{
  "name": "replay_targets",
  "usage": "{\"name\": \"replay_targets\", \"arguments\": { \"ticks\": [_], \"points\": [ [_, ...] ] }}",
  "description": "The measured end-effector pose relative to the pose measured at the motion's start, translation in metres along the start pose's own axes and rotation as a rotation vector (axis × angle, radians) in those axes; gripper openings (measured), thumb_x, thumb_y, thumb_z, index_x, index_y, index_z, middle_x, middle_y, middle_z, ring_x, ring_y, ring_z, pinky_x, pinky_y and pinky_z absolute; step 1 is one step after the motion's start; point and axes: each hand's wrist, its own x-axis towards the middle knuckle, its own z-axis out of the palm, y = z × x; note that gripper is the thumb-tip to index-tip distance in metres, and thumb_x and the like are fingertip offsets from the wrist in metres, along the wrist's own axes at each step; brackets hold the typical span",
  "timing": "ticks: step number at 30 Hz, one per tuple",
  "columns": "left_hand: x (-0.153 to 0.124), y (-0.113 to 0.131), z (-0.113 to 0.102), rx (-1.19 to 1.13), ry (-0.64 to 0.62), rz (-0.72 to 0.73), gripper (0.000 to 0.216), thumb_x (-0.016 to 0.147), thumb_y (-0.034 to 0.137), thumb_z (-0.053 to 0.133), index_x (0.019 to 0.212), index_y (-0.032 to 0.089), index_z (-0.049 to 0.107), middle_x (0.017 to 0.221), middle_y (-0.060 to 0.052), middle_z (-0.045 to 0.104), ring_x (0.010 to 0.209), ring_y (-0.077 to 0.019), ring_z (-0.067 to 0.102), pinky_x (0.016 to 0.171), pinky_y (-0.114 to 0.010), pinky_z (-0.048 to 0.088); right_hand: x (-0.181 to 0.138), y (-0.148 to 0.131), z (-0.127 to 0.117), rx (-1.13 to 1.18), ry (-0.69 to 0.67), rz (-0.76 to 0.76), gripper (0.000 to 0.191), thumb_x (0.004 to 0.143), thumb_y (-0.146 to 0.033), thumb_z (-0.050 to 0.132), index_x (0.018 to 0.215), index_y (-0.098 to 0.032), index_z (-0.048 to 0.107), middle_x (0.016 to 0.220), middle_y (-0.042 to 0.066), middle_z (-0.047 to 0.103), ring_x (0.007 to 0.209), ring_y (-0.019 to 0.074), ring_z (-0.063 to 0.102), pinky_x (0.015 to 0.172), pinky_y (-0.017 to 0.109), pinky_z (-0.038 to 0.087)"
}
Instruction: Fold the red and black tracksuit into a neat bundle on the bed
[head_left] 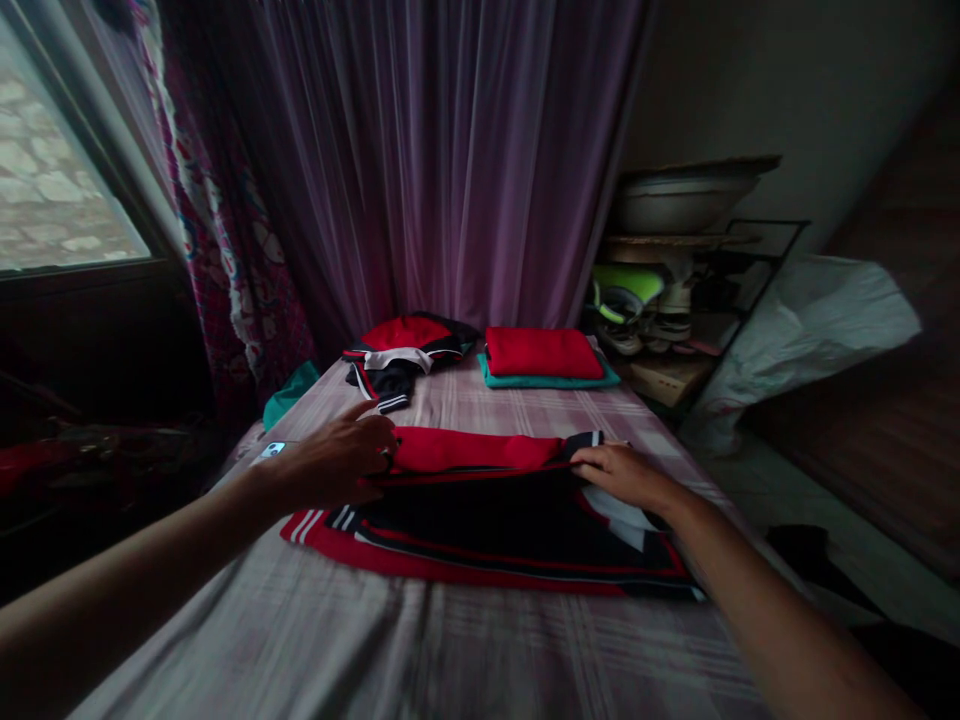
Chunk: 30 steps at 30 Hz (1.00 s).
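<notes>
A red and black garment with white stripes (495, 520) lies flat on the checked bed cover (420, 640). Its far red edge is folded over towards me. My left hand (341, 460) grips the left end of that fold, fingers curled on the cloth. At the right end of the fold my right hand (619, 472) presses on the cloth, fingers closed on its edge. Both forearms reach in from the bottom corners.
At the far end of the bed lie a crumpled red, black and white garment (405, 355) and a folded red and teal stack (544, 358). A phone (271, 450) rests by my left wrist. Purple curtain behind, window left, cluttered rack (675, 300) and white sack (810, 330) right.
</notes>
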Motion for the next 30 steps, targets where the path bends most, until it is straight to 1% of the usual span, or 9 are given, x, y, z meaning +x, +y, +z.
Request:
{"name": "replay_targets", "arguments": {
  "ticks": [3, 6, 9, 13, 17, 20, 25, 27, 30],
  "points": [
    [0.001, -0.011, -0.010, -0.063, 0.006, -0.114, 0.020, 0.083, 0.044, 0.065, 0.086, 0.025, 0.070, 0.101, -0.004, 0.070, 0.111, -0.0235, 0.059, 0.116, -0.046, 0.027, -0.002, 0.005, -0.002, 0.061, -0.004, 0.050, 0.030, 0.086, -0.032, 0.046, 0.097, -0.025, 0.073, 0.095, 0.006, 0.076, 0.090, 0.0241, 0.066, 0.083, 0.036, 0.046],
    [0.000, -0.036, -0.007, -0.118, -0.097, -0.321, 0.024, 0.086, 0.046, 0.058, 0.092, 0.024, 0.066, 0.084, -0.002, 0.069, 0.089, -0.0210, 0.064, 0.095, -0.037, 0.046, 0.003, 0.009, -0.002, 0.185, -0.019, 0.062, 0.026, 0.083, -0.037, 0.050, 0.092, -0.024, 0.071, 0.091, 0.004, 0.074, 0.087, 0.0229, 0.065, 0.079, 0.034, 0.047],
    [0.004, -0.063, 0.007, -0.183, -0.192, -0.463, 0.031, 0.089, 0.047, 0.052, 0.108, 0.025, 0.064, 0.086, 0.000, 0.072, 0.078, -0.0193, 0.066, 0.077, -0.030, 0.049, 0.015, 0.013, -0.001, 0.284, -0.022, 0.062, 0.031, 0.080, -0.050, 0.056, 0.084, -0.022, 0.068, 0.082, 0.002, 0.072, 0.077, 0.0203, 0.062, 0.071, 0.031, 0.046],
    [0.023, -0.080, 0.041, -0.145, -0.189, -0.530, 0.033, 0.091, 0.037, 0.050, 0.116, 0.025, 0.066, 0.102, -0.002, 0.075, 0.094, -0.0218, 0.068, 0.086, -0.030, 0.048, 0.034, 0.010, 0.007, 0.146, 0.062, 0.178, 0.040, 0.085, -0.056, 0.050, 0.070, -0.021, 0.064, 0.067, 0.001, 0.065, 0.069, 0.0184, 0.058, 0.063, 0.029, 0.041],
    [0.042, -0.076, 0.088, -0.108, -0.153, -0.626, 0.039, 0.092, 0.034, 0.048, 0.126, 0.023, 0.063, 0.127, -0.012, 0.068, 0.113, -0.0279, 0.064, 0.097, -0.040, 0.046, 0.044, 0.003, 0.022, -0.167, 0.166, 0.351, 0.024, 0.088, -0.044, 0.057, 0.082, -0.025, 0.070, 0.079, 0.003, 0.073, 0.082, 0.0212, 0.064, 0.074, 0.031, 0.040],
    [0.042, -0.074, 0.113, -0.114, -0.133, -0.688, 0.044, 0.096, 0.041, 0.039, 0.128, 0.022, 0.061, 0.127, -0.014, 0.067, 0.112, -0.0285, 0.065, 0.093, -0.040, 0.048, 0.041, -0.002, 0.026, -0.236, 0.181, 0.380, 0.022, 0.092, -0.040, 0.054, 0.094, -0.027, 0.072, 0.089, 0.004, 0.076, 0.091, 0.0232, 0.066, 0.082, 0.035, 0.041],
    [0.030, -0.085, 0.116, -0.117, -0.093, -0.697, 0.040, 0.093, 0.045, 0.043, 0.117, 0.022, 0.065, 0.116, -0.009, 0.071, 0.105, -0.0244, 0.067, 0.086, -0.031, 0.049, 0.031, -0.029, 0.023, -0.212, 0.395, 0.123, 0.025, 0.092, -0.032, 0.054, 0.108, -0.023, 0.071, 0.109, 0.010, 0.073, 0.105, 0.0268, 0.063, 0.094, 0.041, 0.041],
    [0.029, -0.086, 0.111, -0.114, -0.067, -0.741, 0.038, 0.093, 0.044, 0.042, 0.114, 0.023, 0.065, 0.112, -0.008, 0.073, 0.101, -0.0232, 0.067, 0.082, -0.029, 0.049, 0.029, -0.049, 0.028, -0.132, 0.350, -0.076, 0.024, 0.092, -0.033, 0.055, 0.106, -0.023, 0.072, 0.108, 0.009, 0.072, 0.104, 0.0247, 0.063, 0.094, 0.039, 0.043],
    [0.033, -0.083, 0.103, -0.092, -0.059, -0.798, 0.036, 0.094, 0.043, 0.040, 0.110, 0.023, 0.066, 0.106, -0.007, 0.074, 0.097, -0.0236, 0.068, 0.078, -0.029, 0.048, 0.031, -0.075, 0.042, -0.074, 0.165, -0.288, 0.030, 0.087, -0.033, 0.065, 0.115, -0.025, 0.069, 0.113, 0.007, 0.070, 0.106, 0.0235, 0.061, 0.093, 0.039, 0.044]
  ]
}}
